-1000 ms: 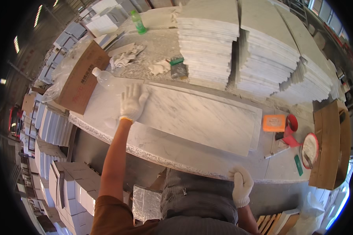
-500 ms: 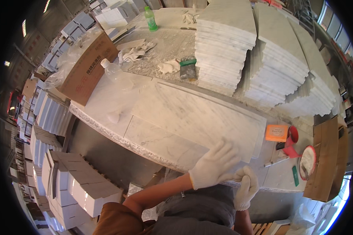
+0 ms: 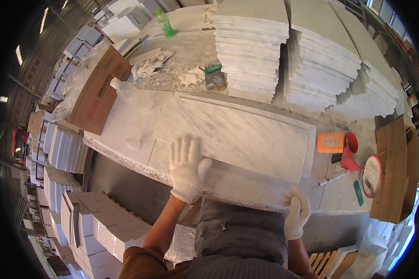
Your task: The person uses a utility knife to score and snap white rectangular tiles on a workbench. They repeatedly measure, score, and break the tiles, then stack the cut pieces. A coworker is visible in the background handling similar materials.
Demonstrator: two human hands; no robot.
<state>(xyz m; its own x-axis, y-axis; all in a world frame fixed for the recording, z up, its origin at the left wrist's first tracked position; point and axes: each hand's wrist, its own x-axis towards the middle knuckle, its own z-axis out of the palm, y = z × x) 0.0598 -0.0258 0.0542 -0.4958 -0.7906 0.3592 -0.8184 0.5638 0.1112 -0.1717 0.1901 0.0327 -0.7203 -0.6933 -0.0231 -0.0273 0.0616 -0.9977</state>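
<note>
A long white marble slab [image 3: 246, 135] lies flat on the stone workbench [image 3: 125, 125]. My left hand [image 3: 187, 166], in a white glove, hovers with fingers spread over the bench's near edge, just below the slab's near left corner. My right hand [image 3: 297, 211], also gloved, grips the bench's front edge at the lower right, fingers curled over it. Neither hand holds a loose object.
Tall stacks of marble tiles [image 3: 284, 56] stand at the back. A clear plastic bottle [image 3: 128, 93], a brush [image 3: 214, 76], rags [image 3: 149, 65] and a green bottle [image 3: 164, 23] lie behind. An orange box [image 3: 330, 142], red cup [image 3: 350, 148], white bowl [image 3: 371, 174] and pen [image 3: 333, 177] sit right. Boxed tiles [image 3: 93, 223] stand lower left.
My left hand drew back from the slab's far left part toward me, crossed to the right near my right hand, and now hovers over the near left edge. My right hand stayed on the edge.
</note>
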